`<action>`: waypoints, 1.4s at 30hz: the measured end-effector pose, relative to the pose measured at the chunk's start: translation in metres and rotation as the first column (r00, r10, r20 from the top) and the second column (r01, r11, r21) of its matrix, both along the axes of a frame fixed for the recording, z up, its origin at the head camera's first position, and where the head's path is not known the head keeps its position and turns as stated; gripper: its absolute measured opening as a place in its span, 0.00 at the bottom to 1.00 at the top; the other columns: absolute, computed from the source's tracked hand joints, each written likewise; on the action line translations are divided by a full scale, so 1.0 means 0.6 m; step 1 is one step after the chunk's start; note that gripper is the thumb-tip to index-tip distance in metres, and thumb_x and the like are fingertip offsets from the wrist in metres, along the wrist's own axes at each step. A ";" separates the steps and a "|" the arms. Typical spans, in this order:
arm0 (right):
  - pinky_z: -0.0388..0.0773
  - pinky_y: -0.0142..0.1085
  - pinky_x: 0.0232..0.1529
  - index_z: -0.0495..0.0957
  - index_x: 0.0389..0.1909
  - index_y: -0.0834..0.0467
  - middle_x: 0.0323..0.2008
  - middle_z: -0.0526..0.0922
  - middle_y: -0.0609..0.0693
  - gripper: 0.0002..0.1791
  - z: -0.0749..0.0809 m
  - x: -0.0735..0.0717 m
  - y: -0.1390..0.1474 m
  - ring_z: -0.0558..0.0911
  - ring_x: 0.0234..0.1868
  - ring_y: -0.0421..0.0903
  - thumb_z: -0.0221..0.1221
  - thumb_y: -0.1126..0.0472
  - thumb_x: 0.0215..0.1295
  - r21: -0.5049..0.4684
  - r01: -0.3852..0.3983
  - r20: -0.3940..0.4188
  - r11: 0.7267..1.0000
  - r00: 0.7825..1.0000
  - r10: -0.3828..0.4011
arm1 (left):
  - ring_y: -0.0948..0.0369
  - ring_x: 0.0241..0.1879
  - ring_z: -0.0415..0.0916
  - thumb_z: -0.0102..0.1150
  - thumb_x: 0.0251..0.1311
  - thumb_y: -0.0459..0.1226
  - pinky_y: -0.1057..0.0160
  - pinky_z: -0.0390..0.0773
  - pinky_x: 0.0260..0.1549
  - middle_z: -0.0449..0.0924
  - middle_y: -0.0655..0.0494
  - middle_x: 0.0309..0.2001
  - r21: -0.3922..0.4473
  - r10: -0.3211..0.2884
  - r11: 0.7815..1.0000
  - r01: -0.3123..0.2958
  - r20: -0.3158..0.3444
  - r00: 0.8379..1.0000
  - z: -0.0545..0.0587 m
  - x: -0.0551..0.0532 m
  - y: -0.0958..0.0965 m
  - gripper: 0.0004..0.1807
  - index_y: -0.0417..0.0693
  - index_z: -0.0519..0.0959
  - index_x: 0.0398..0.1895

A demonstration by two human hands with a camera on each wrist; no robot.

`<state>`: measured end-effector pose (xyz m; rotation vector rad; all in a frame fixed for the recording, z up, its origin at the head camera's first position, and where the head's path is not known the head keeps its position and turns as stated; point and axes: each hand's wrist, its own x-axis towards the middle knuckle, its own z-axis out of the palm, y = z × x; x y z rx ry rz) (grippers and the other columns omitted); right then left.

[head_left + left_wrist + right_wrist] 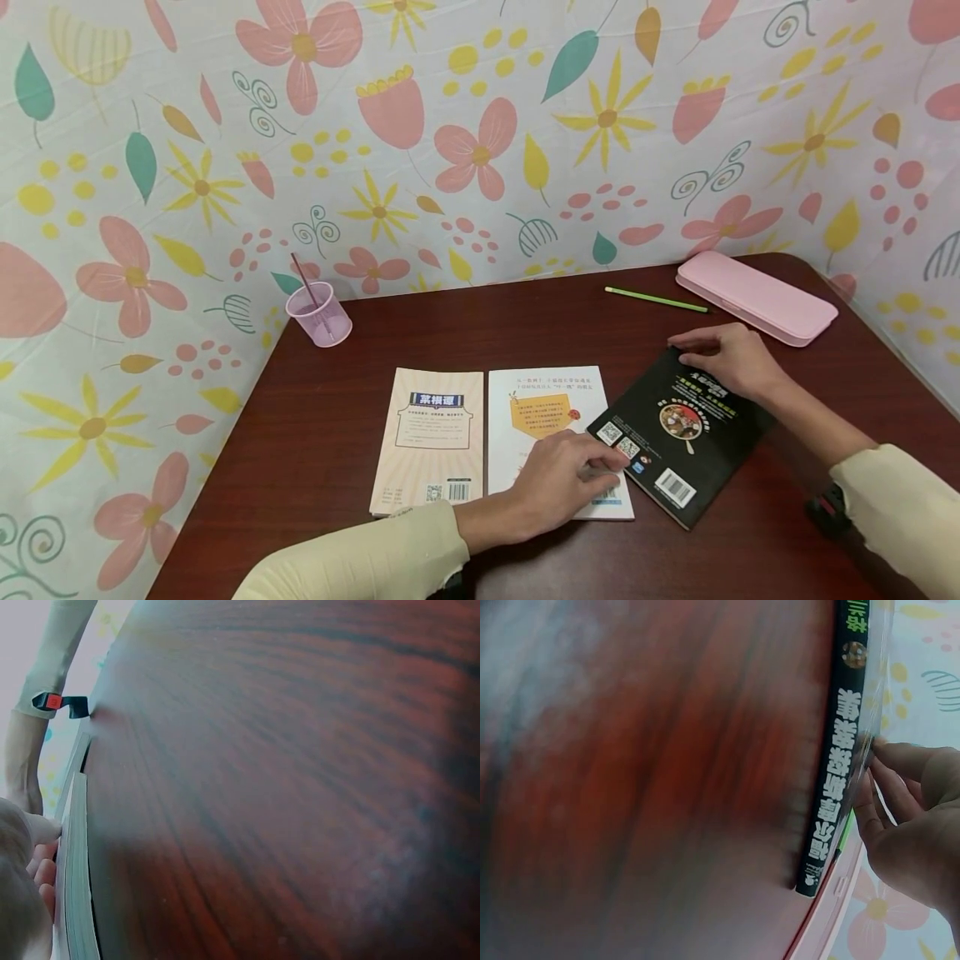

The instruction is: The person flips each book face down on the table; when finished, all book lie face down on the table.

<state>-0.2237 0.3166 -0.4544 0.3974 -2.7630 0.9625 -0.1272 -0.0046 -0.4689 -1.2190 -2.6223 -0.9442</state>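
A black book [682, 433] with a round food picture lies askew on the table. Its left corner reaches the right edge of a white book [543, 383]. At the black book's far edge, my right hand [731, 360] pinches the corner between thumb and fingers; its lettered spine [836, 772] faces the right wrist camera. Over the white book's lower half rests my left hand [558, 483], fingers loosely bent, fingertips by the black book's left edge. Left of these lies a beige book [427, 467]. The left wrist view shows the page edges [77, 885] below the left hand.
A lilac mesh cup [320, 317] with a thin stick in it stands at the back left. Toward the back right lie a green pencil [656, 300] and a pink pencil case [757, 296]. A flowered cloth [480, 208] hangs behind the dark wooden table [300, 467].
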 end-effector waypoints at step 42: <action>0.71 0.17 0.59 0.60 0.78 0.72 0.73 0.72 0.32 0.45 -0.010 0.094 0.117 0.69 0.70 0.22 0.69 0.78 0.62 -0.394 -0.327 0.199 0.859 0.882 0.427 | 0.68 0.54 0.82 0.76 0.64 0.46 0.73 0.76 0.56 0.83 0.55 0.64 0.031 -0.019 0.999 0.009 0.335 0.942 0.030 -0.072 -0.011 0.45 0.51 0.66 0.82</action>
